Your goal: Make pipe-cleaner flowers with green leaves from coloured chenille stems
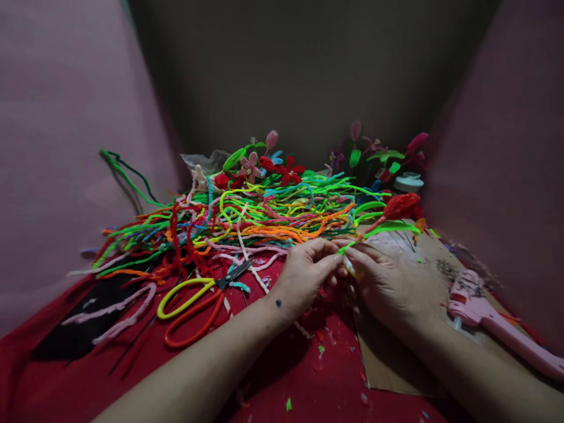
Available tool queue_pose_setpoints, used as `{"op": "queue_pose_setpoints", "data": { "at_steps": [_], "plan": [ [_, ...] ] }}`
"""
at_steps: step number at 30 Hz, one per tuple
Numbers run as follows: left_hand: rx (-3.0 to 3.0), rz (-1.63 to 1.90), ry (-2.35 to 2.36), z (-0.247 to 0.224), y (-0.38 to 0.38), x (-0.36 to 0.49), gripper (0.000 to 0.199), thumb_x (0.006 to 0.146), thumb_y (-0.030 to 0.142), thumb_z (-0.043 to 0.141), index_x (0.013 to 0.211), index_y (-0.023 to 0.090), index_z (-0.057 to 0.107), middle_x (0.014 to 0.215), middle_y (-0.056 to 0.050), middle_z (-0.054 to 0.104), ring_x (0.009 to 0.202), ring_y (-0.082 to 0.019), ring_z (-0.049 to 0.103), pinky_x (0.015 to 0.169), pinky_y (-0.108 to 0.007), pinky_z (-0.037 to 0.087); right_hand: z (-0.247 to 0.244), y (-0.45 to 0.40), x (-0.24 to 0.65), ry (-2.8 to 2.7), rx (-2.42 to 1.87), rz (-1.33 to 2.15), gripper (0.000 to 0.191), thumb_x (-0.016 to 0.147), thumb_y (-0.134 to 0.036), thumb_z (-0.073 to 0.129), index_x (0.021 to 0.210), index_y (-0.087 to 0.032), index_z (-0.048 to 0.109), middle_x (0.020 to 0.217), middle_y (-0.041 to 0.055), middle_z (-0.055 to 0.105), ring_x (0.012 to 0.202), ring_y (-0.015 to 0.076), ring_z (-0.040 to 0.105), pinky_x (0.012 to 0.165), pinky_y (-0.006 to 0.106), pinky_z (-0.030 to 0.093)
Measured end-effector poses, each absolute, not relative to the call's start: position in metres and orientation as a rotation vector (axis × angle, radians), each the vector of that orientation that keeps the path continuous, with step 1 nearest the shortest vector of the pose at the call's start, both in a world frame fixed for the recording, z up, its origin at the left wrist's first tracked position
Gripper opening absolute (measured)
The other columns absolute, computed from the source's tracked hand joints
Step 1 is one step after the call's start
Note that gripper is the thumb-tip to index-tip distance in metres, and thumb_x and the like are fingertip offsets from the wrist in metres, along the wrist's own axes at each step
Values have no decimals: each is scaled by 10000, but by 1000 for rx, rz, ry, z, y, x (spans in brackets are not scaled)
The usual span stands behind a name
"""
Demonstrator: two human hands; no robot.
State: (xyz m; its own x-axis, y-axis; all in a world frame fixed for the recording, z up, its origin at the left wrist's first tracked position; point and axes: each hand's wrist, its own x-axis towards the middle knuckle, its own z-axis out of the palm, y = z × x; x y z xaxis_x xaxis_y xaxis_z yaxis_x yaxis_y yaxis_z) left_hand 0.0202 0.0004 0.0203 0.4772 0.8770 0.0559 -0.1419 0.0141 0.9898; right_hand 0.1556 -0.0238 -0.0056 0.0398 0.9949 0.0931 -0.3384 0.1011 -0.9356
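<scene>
My left hand (pixel 302 273) and my right hand (pixel 376 282) meet at the middle, fingers of both pinched on the green lower end of a pipe-cleaner flower (pixel 400 205). Its red bud leans up to the right, with long green leaves (pixel 390 227) below it. A small whitish-yellow piece (pixel 350 265) shows between the hands; what it is I cannot tell. Left of my left hand lie scissors (pixel 215 299) with one yellow and one red handle, blades apart. Beyond both hands spreads a heap of multicoloured pipe cleaners (pixel 273 211).
A pink glue gun (pixel 480 305) rests on a cardboard sheet (pixel 392 367) at the right. Finished fuzzy flowers (pixel 288 170) stand behind the heap. Green scraps (pixel 288 404) dot the red cloth (pixel 326 376). A black flat item (pixel 79 329) lies at the left.
</scene>
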Motion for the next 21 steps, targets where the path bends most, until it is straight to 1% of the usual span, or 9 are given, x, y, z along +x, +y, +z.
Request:
{"op": "queue_pose_setpoints", "data": {
  "at_steps": [5, 8, 13, 18, 21],
  "plan": [
    [1360, 933, 770, 19, -1, 21, 91, 753, 200, 562, 699, 129, 582, 609, 6, 594, 445, -63, 473, 431, -181, 392, -9, -22, 158, -1079, -915, 1164, 213, 779, -286, 615, 970, -242, 697, 917, 39, 708, 914, 224, 609, 797, 357, 457],
    [1396, 955, 793, 21, -3, 20, 90, 748, 189, 572, 683, 128, 589, 575, 21, 575, 446, -56, 465, 435, -169, 380, -9, -22, 158, -1098, -910, 1148, 203, 786, -295, 609, 962, -254, 701, 909, 36, 709, 917, 226, 604, 806, 367, 446],
    [1234, 879, 756, 22, 1, 17, 124, 736, 217, 579, 647, 130, 571, 560, 14, 585, 397, -49, 443, 386, -166, 354, -10, -24, 156, -1135, -893, 1161, 199, 796, -280, 602, 968, -256, 698, 902, 26, 707, 845, 203, 611, 771, 343, 449],
    [908, 707, 624, 14, 11, 15, 57, 662, 169, 596, 681, 136, 554, 539, 17, 584, 359, -44, 426, 351, -159, 345, -8, -26, 156, -1164, -955, 1185, 186, 785, -282, 607, 936, -243, 708, 818, 22, 709, 670, 170, 608, 662, 312, 461],
    [851, 668, 614, 16, 12, 15, 74, 642, 159, 592, 686, 144, 535, 537, 20, 575, 356, -50, 413, 353, -174, 356, -8, -25, 157, -1142, -976, 1193, 188, 781, -280, 604, 931, -240, 708, 782, 19, 708, 643, 168, 612, 630, 305, 461]
  ]
}}
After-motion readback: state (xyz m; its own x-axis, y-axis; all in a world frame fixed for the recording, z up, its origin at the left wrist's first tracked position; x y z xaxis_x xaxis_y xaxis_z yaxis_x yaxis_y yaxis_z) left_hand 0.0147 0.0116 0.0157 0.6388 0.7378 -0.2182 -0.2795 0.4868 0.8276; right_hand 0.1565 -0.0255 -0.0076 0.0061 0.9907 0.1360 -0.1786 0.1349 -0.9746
